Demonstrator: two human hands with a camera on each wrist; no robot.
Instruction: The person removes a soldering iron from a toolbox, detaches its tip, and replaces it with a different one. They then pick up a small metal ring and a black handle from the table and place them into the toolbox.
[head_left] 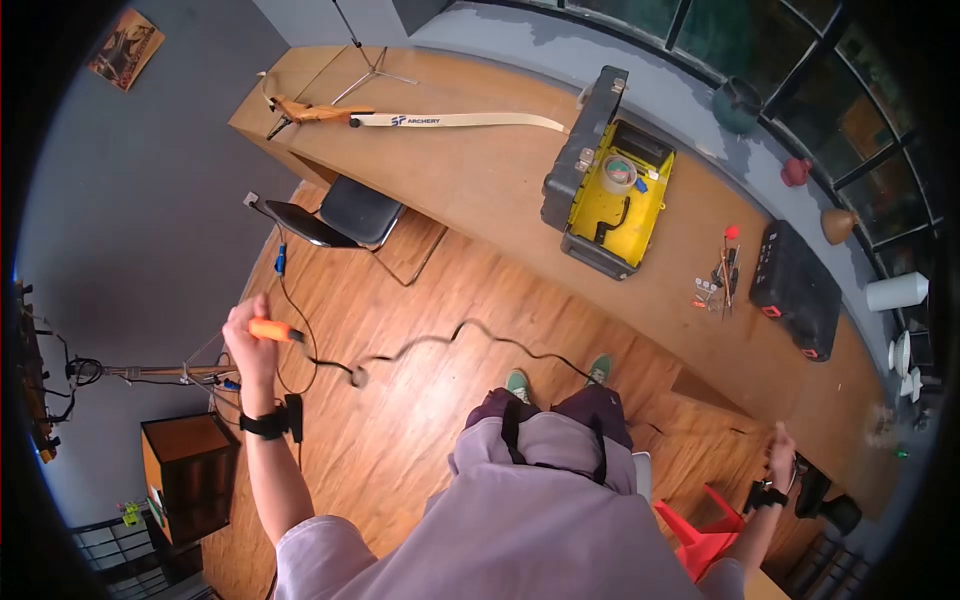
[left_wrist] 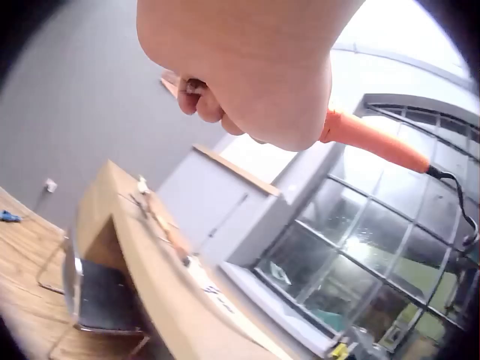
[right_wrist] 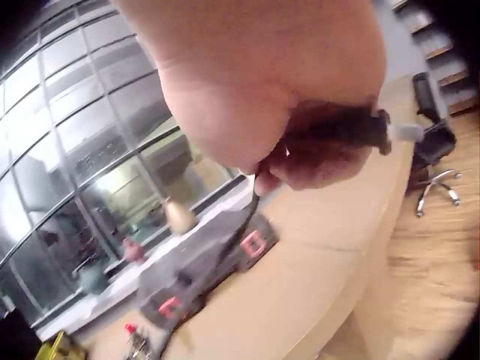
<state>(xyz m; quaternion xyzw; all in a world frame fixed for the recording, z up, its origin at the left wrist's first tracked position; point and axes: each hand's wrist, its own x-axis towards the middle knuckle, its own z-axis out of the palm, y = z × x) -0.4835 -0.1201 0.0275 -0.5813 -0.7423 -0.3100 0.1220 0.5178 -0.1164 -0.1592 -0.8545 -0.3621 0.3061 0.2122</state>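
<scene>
My left hand [head_left: 250, 335] is raised over the floor on the left and grips an orange handle [head_left: 270, 329]. In the left wrist view the handle [left_wrist: 375, 139] sticks out of the fist, a black cord [left_wrist: 459, 199] leaving its end. The cord [head_left: 410, 345] hangs in waves across the view in front of my body, towards the right. By the desk's right end, my right hand [head_left: 782, 462] curls round a black cylindrical piece [right_wrist: 337, 129] with a flange and a pale tip; its exact kind I cannot tell. A dark cord [right_wrist: 238, 231] hangs down from these fingers.
Along the window, a long wooden desk [head_left: 480, 170] bears a bow [head_left: 460, 120], an open toolbox [head_left: 640, 215] with a yellow inside, small tools [head_left: 725, 275] and a black case [head_left: 797, 290]. A black chair [head_left: 365, 212] and a red stool [head_left: 700, 540] stand nearby.
</scene>
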